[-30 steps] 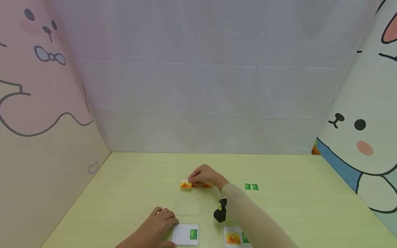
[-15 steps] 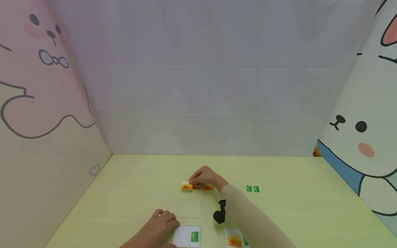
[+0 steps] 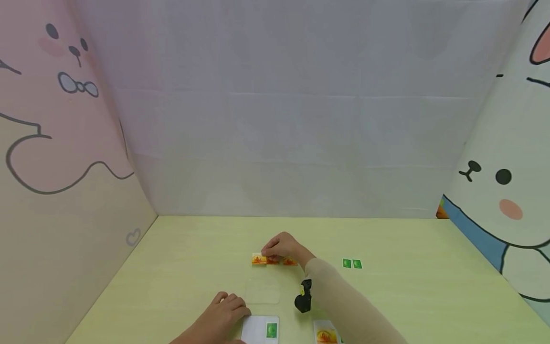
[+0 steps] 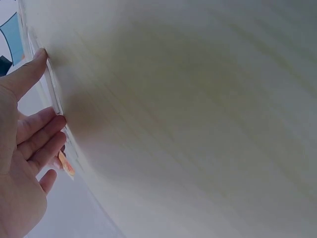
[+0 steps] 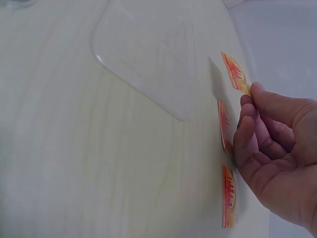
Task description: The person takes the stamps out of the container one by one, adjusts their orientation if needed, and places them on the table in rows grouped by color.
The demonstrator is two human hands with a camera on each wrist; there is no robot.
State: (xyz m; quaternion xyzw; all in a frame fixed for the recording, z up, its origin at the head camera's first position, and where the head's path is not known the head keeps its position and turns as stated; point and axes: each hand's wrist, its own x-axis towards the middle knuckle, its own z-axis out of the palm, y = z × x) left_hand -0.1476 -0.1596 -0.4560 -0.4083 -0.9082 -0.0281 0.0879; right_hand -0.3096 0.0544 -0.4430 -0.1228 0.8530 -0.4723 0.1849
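Note:
My right hand (image 3: 283, 245) pinches a small orange-and-yellow card (image 5: 234, 73) between thumb and index finger. In the right wrist view the card tilts above the table, its shadow beside it. Two similar cards lie under and beside that hand, a middle card (image 5: 225, 126) and a lower card (image 5: 228, 197). My left hand (image 3: 216, 319) holds the left side of a white rounded plate (image 3: 255, 328), fingertips at its far corner and thumb at the near one. On the plate's right side is a small green card (image 3: 271, 330). The left wrist view shows the plate only edge-on.
A clear rounded sheet (image 3: 263, 291) lies between the hands. Right of the white plate is another white plate (image 3: 318, 326) with an orange picture, partly hidden by the right sleeve. Two green cards (image 3: 352, 263) lie farther right. A black device (image 3: 303, 297) sits on the right wrist.
The head view has tilted slightly, so everything sits a little lower and to the right. Both hands keep their places and their holds.

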